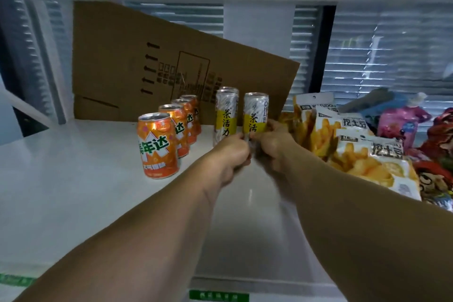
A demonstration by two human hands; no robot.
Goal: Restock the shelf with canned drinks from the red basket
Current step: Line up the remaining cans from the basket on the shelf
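Holding one tall can (255, 115) low down, both the left hand (231, 154) and right hand (273, 146) pinch it. It stands near the shelf (73, 179) back edge, beside orange cans (158, 146).

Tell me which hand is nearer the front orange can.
Left. The left hand is just right of the front orange can; the right hand is farther right, beyond the slim can both hands hold.

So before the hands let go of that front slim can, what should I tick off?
1. Both hands on the front slim can: left hand and right hand hold its lower part: ok.
2. Can upright: ok.
3. Can base flat on the shelf: cannot tell, hands hide it.
4. Clear of the chip bags: ok.
5. In line with the slim cans behind: not ok, sits to their right.
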